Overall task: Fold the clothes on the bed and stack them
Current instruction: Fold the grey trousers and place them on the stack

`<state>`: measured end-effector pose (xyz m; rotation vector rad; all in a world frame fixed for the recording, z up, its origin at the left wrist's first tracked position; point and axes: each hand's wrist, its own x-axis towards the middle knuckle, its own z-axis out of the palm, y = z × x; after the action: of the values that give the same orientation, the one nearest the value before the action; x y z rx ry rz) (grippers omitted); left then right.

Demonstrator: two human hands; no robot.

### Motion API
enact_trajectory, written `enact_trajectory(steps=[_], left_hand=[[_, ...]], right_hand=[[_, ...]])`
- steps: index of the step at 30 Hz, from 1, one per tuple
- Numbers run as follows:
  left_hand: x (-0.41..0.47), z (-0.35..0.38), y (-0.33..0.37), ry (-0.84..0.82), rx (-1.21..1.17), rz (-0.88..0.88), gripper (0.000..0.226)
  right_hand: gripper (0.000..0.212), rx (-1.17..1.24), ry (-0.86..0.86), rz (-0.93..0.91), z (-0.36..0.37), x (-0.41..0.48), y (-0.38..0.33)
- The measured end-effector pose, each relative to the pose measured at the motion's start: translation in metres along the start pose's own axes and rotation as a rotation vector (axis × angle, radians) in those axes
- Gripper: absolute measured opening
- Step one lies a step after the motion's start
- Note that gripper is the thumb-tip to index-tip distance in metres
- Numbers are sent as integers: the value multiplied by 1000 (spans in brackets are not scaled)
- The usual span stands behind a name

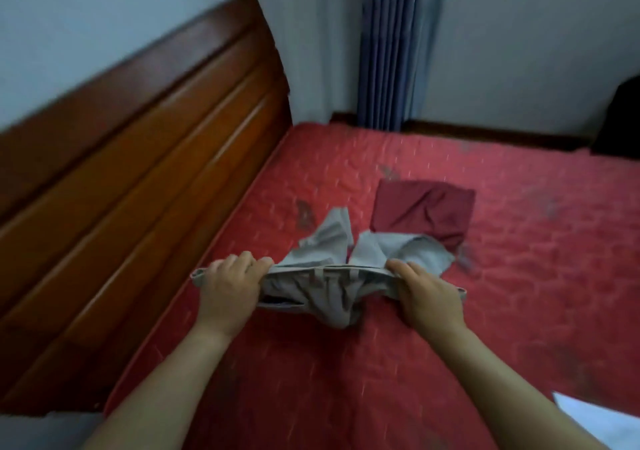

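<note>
Two hands on one pair of grey shorts (325,288), and that's the whole story from the head cam. The left hand (230,287) and right hand (427,295) each have their fingers curled over an end of the waistband. They're stretching it taut just above the bed (519,293), on the headboard (138,144) side. The legs trail away from the person in a crumpled heap. One leg lies on the near corner of a folded dark red garment (426,210), which looks to me like the start of the stack.

What I'd worry about is that overlap. Drag or flick the shorts flat and the trailing leg could catch the red piece and pull its fold open. The legs are also twisted, so folding without shaking them out first would probably give a lumpy bundle that won't stack level.

Material-wise, the shorts look like thin woven cotton, floppy, with belt loops on the band and soft creases everywhere. The red piece is smoother and squarish, with a diagonal wrinkle across it. The bed cover is red quilted stuff with puckered stitching, so it probably has some grip. The headboard is glossy grooved wood.
</note>
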<state>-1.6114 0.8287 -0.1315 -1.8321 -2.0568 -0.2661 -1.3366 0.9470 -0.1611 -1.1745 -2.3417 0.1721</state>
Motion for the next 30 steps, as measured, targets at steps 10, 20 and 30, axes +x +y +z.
enact_trajectory(steps=[10, 20, 30], left_hand=[[78, -196, -31, 393, 28, 175, 60], [134, -298, -56, 530, -2, 273, 58], [72, -167, -43, 10, -205, -39, 32]], right_hand=[[45, -44, 273, -302, -215, 81, -47], [35, -194, 502, -258, -313, 131, -76], [20, -86, -99, -64, -220, 83, -32]])
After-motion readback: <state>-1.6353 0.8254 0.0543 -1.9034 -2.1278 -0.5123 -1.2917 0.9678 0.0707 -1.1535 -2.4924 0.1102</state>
